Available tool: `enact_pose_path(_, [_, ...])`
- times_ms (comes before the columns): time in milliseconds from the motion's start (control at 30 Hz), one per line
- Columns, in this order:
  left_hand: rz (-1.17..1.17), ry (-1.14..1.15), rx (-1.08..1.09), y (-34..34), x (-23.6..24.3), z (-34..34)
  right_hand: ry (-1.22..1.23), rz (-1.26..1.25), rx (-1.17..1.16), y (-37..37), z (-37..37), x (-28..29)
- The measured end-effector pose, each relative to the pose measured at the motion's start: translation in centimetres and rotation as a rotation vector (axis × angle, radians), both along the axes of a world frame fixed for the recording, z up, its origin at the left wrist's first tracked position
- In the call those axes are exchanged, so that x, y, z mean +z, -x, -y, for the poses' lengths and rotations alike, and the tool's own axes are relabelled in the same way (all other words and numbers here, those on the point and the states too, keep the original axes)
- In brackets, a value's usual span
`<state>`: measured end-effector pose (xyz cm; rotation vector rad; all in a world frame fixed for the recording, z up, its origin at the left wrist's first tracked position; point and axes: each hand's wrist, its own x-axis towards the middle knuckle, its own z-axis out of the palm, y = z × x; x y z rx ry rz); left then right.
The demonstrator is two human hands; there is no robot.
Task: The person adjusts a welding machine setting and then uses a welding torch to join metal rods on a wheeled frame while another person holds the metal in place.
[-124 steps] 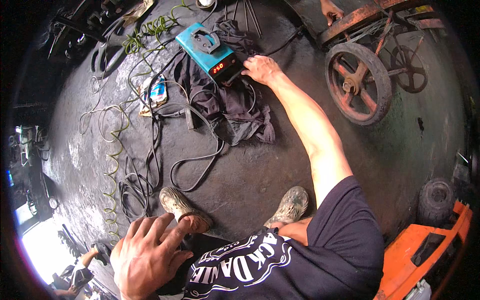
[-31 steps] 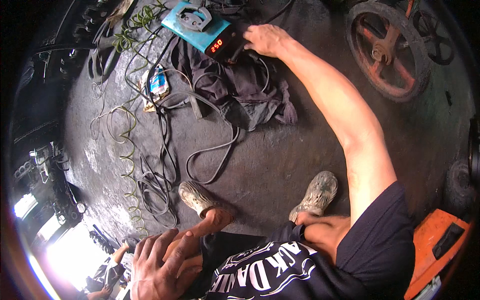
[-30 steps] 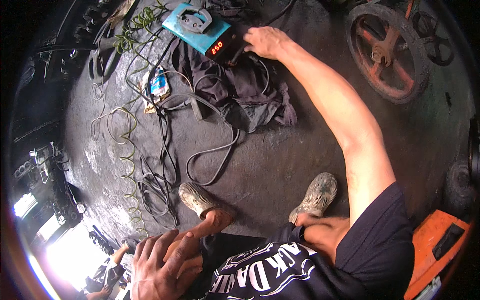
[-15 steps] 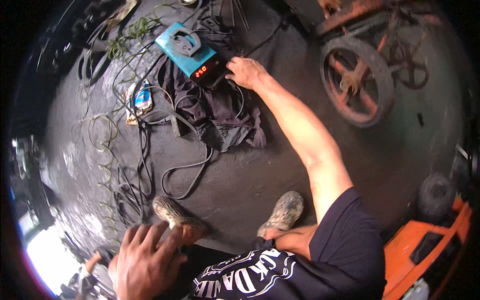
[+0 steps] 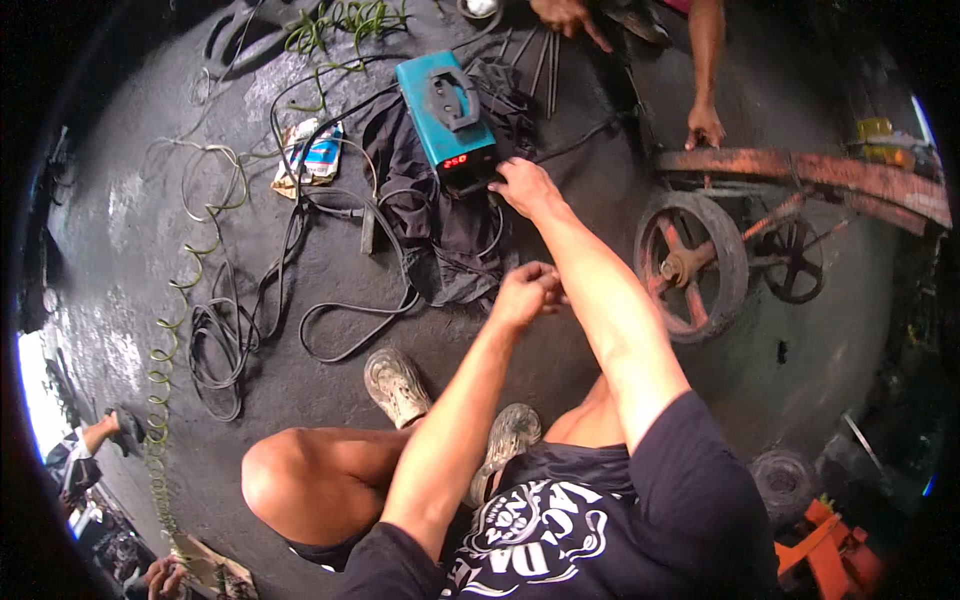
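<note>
The teal machine [image 5: 443, 118] sits on a rumpled dark cloth [image 5: 455, 250], its handle upward, its red display [image 5: 455, 161] lit and facing back toward the person. At the panel's right-hand corner is the right hand [image 5: 528, 186], fingers bent against the front; whether they pinch a control or merely touch there, I cannot tell, because the hand hides it.

And here's the change: the left hand [image 5: 528, 295], back by the knee half a second ago, is now out beside the right forearm, fingers loosely curled, clear of the machine. I cannot tell whether anything is in it. For the work, that means both hands are now forward, yet only the right one is at the panel, just as it was.

Moving outward, black cables [image 5: 222, 360] lie tangled to the left, near a torn blue-and-white packet [image 5: 322, 155], with a green coiled hose [image 5: 160, 378] running beyond. On the right stands a rusty wheel [image 5: 678, 268] below a red beam [image 5: 800, 170]; a co-worker's hand [image 5: 705, 127] is at that beam, the forearm now in view, and another hand [image 5: 575, 15] hangs at the top edge.
</note>
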<state>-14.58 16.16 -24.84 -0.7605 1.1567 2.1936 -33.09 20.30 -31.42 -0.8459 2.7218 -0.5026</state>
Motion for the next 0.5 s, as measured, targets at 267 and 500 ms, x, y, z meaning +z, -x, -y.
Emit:
enact_pose_path(267, [0.069, -0.45, 0.842, 8.2, -5.1, -3.1, 0.412, 0.174, -0.338, -1.1, -1.4, -0.7])
enact_pose_path(500, [0.204, -0.424, 1.037, 12.1, -8.1, -2.3, 1.304, 0.307, -1.149, 0.4, -5.1, -3.3])
